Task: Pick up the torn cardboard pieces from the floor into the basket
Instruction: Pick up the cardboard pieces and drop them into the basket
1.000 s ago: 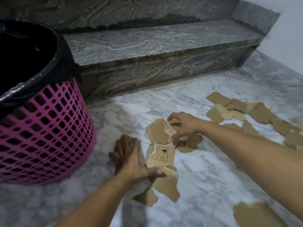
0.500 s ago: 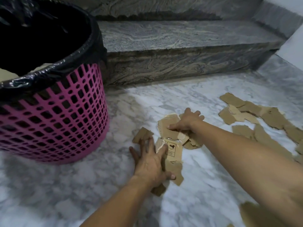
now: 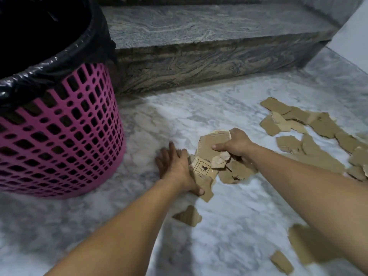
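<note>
Standing left of the heap, the lined pink basket (image 3: 59,124) awaits. Both hands have drawn the cardboard pieces (image 3: 209,166) tighter together: left hand (image 3: 175,166) flat, fingers spread against them; right hand (image 3: 237,144) now pinching several. Scattered scraps (image 3: 310,124) remain on the floor.

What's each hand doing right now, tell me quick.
Left hand: open, flat against the cardboard pile.
Right hand: closed, gripping cardboard pieces from the pile.

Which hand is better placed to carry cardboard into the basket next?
Probably the left hand: it lies on the heap of torn cardboard, on the side nearer the pink basket. The right hand is farther away.
</note>
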`<state>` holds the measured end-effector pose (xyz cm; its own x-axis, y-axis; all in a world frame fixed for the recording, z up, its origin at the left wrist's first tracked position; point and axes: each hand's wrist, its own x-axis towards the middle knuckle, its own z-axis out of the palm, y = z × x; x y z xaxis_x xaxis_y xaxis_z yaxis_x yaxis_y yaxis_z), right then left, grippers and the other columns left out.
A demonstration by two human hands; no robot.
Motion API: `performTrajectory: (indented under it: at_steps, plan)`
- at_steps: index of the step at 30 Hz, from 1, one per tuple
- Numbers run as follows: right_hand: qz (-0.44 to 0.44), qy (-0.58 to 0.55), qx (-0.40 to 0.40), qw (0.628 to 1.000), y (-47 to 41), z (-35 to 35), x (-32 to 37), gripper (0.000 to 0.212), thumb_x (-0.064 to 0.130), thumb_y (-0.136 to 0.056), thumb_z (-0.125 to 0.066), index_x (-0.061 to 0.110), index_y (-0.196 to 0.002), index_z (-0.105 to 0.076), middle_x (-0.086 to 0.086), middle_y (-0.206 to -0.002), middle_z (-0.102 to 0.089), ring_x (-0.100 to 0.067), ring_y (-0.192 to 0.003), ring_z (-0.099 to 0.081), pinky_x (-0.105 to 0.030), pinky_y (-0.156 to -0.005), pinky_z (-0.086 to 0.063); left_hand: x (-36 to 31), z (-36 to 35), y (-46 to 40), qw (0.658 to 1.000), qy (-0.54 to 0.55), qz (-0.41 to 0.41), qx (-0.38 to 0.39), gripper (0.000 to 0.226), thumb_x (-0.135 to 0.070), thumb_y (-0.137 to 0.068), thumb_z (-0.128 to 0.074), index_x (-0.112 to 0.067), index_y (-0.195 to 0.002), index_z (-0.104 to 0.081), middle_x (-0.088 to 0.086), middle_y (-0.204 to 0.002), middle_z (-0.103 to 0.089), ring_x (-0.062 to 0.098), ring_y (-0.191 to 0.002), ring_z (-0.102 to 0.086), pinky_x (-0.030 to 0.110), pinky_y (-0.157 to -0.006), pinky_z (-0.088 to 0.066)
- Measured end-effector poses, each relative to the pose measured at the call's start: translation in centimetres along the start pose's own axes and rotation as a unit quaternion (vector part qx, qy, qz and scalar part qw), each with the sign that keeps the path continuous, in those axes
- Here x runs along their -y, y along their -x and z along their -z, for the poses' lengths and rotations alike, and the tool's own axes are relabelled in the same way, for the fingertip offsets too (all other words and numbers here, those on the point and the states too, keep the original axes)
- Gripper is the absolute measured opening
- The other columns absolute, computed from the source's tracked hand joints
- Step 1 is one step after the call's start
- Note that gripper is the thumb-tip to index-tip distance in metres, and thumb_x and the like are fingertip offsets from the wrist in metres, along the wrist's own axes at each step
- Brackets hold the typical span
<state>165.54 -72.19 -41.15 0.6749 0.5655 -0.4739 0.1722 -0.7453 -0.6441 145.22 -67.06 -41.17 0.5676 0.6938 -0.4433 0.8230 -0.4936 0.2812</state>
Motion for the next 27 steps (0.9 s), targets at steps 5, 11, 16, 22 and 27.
performTrajectory:
  at_steps: [5, 11, 16, 22, 27]
  plan:
    - [-0.043, -0.111, -0.03, 0.992, 1.5, 0.1, -2.5, 0.052, 0.008, -0.066, -0.089, -0.002, -0.108, -0.061, -0.017, -0.093, -0.07, -0.024, -0.072, -0.071, -0.027, -0.047, -0.055, -1.0, -0.4, -0.3, 0.998, 0.04, -0.045, -0.011, 0.086, -0.044, -0.044, -0.089, -0.031, -0.115, -0.042, 0.003, -0.136, -0.02, 0.028, -0.124, -0.023, 0.041, -0.099, -0.032]
    - [-0.114, -0.219, -0.127, 0.961, 4.0, 0.7, -4.5, 0.056, 0.022, -0.055, -0.092, 0.009, -0.1, -0.062, -0.009, -0.097, -0.069, -0.029, -0.093, -0.068, -0.046, -0.083, -0.058, -1.0, 0.7, -1.0, 0.991, 0.099, -0.076, 0.041, 0.07, -0.021, -0.053, -0.09, -0.017, -0.107, -0.045, 0.005, -0.112, -0.05, 0.027, -0.111, -0.042, 0.035, -0.093, -0.045]
    - [-0.122, -0.255, -0.17, 0.944, 4.1, 4.1, -7.7, 0.095, 0.042, -0.03, -0.093, 0.008, -0.112, -0.06, -0.009, -0.104, -0.07, -0.031, -0.096, -0.067, -0.049, -0.083, -0.058, -0.4, 1.8, -0.2, 0.983, 0.14, -0.057, 0.108, 0.046, -0.019, -0.056, -0.091, -0.017, -0.086, -0.055, 0.001, -0.089, -0.062, 0.017, -0.082, -0.056, 0.022, -0.069, -0.044]
    - [-0.136, -0.285, -0.2, 0.927, 12.5, 8.0, -1.8, 0.055, 0.012, -0.067, -0.089, 0.006, -0.111, -0.056, -0.008, -0.116, -0.062, -0.029, -0.105, -0.061, -0.047, -0.094, -0.054, -0.9, 4.2, 2.8, 0.969, 0.122, -0.073, 0.204, 0.015, -0.007, -0.075, -0.076, -0.011, -0.071, -0.063, -0.002, -0.07, -0.054, 0.013, -0.075, -0.05, 0.012, -0.045, -0.041]
    - [-0.119, -0.272, -0.218, 0.93, 17.0, 10.6, 2.7, 0.063, 0.014, -0.068, -0.089, 0.003, -0.12, -0.053, -0.009, -0.112, -0.059, -0.026, -0.089, -0.062, -0.036, -0.073, -0.055, -3.2, 11.7, 4.9, 0.965, 0.113, -0.125, 0.202, 0.013, -0.008, -0.076, -0.078, -0.006, -0.078, -0.065, 0.009, -0.071, -0.063, 0.022, -0.061, -0.059, 0.032, -0.059, -0.053]
